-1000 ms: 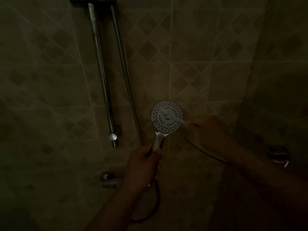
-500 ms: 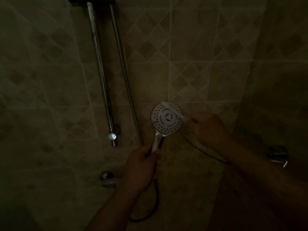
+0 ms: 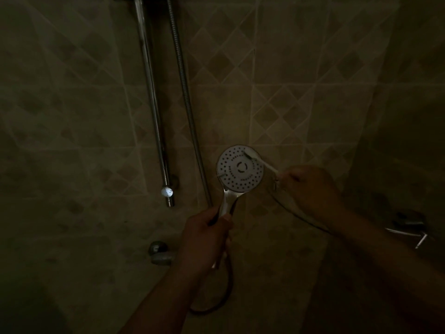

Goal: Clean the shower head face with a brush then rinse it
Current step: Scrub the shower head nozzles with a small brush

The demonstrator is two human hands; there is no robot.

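Two hands are in view: the left hand (image 3: pixel 204 233) is curled round the chrome handle of the one round, white-faced shower head (image 3: pixel 239 168), thumb pressed on the handle's front, so the pale perforated face stands directly above that hand and turned toward the camera; the right hand (image 3: pixel 305 186), to the right of the face and level with its lower edge, pinches the end of the one thin white brush (image 3: pixel 261 162), whose stem slants up and left so its bristled tip lies on the upper right part of the face. One dark flexible hose (image 3: pixel 227 292) loops down from below the left hand. Farther out on the beige diamond-patterned tiled wall (image 3: pixel 301 97) stand one chrome slide rail (image 3: pixel 151 100) and, just to its right, one ribbed metal hose (image 3: pixel 185 100), both running down the wall left of the shower head; a chrome tap fitting (image 3: pixel 160 253) sits low, left of the left hand, and another metal fitting (image 3: pixel 409 231), too dim to make out, shows at far right
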